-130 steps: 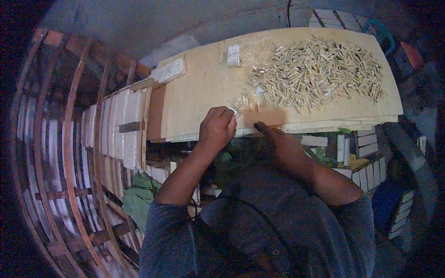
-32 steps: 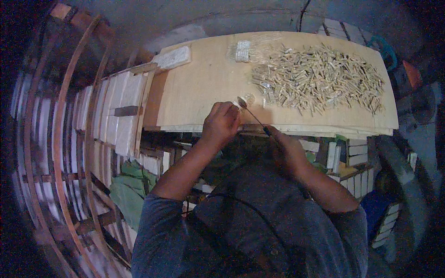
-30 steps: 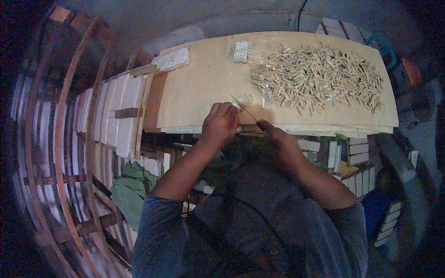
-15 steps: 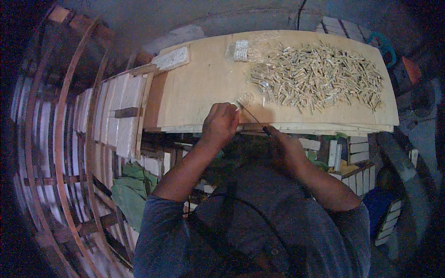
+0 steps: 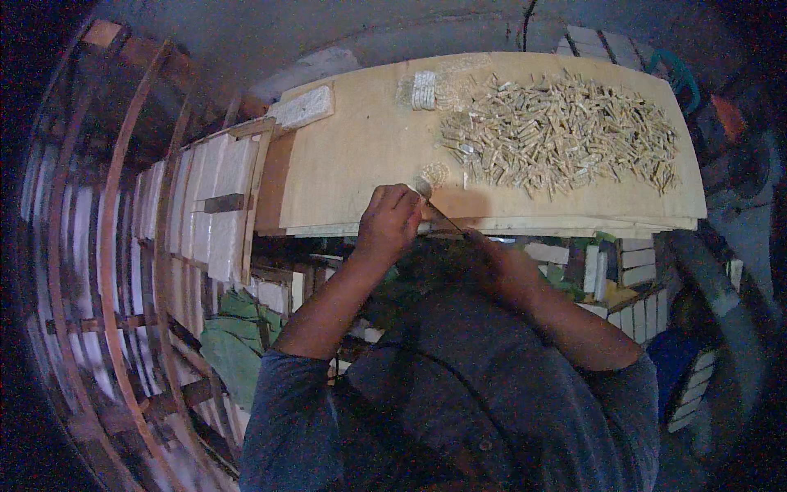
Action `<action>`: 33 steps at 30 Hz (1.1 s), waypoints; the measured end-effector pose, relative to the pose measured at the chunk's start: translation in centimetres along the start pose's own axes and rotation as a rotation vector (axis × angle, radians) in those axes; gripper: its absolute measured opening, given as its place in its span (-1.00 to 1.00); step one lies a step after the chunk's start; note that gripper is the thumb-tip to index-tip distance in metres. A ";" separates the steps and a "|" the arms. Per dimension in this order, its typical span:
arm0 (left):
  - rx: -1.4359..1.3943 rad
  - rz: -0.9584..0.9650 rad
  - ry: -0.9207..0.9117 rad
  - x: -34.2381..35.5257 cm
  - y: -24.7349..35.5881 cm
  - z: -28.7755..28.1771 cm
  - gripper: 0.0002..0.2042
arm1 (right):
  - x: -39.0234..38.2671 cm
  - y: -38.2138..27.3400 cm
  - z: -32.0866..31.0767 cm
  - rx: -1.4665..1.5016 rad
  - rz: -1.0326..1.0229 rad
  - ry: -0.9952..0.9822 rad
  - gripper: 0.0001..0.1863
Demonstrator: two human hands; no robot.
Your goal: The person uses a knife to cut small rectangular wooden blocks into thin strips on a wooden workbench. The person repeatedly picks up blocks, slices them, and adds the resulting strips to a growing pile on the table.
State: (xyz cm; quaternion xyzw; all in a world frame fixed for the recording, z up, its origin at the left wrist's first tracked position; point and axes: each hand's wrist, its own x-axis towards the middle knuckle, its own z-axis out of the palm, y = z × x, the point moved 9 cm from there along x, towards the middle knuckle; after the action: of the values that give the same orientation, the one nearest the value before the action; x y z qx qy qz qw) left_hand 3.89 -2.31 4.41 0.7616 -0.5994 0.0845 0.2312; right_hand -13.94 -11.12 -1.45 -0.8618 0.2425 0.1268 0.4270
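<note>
My left hand (image 5: 388, 220) is closed on a small pale piece (image 5: 415, 195) at the front edge of the plywood board (image 5: 344, 148). My right hand (image 5: 500, 262), lower and to the right, grips a thin tool (image 5: 449, 220) with a dark handle, its shaft reaching up to the piece in my left fingertips; its exact kind is unclear. A small beige clump (image 5: 434, 173) lies just beyond my fingertips. A large spread of short, pale, stick-like pieces (image 5: 557, 131) covers the board's right half, beside a white bundle (image 5: 425, 91) with clear, shiny material around it.
A pale slab (image 5: 302, 107) lies at the board's back left. Stacked white panels (image 5: 221, 213) stand left, near tall wooden slats (image 5: 123, 262). Green cloths (image 5: 234, 344) hang below. Pale blocks (image 5: 635, 266) are stacked under the right end, with an orange object (image 5: 727, 115) beyond.
The tool's shaft, hard to see earliest, is visible at my left fingertips in later frames; over the last second it has shifted slightly. My right hand is a little lower than at first.
</note>
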 end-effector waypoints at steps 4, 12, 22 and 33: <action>0.001 -0.001 0.018 -0.3 -0.5 0.1 -0.70 | 0.1 0.5 -2.0 0.079 -0.117 0.217 -0.42; -0.273 -0.380 -0.035 -2.5 -5.3 3.2 -0.24 | -0.5 0.4 -3.9 0.167 -0.220 0.393 -0.46; -0.148 -0.280 -0.011 -1.3 -4.6 3.3 -0.36 | 0.6 -1.6 -3.2 0.065 -0.284 0.429 -0.43; 0.049 0.166 0.053 -0.9 -1.6 2.4 -0.72 | 4.6 -4.5 -1.7 -0.031 -0.348 0.338 -0.40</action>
State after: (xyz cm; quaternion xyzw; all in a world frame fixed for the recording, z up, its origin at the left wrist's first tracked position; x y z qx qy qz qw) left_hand 4.81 -2.33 1.56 0.7121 -0.6520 0.1382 0.2204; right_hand -7.65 -11.56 0.68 -0.9060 0.1566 -0.0908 0.3825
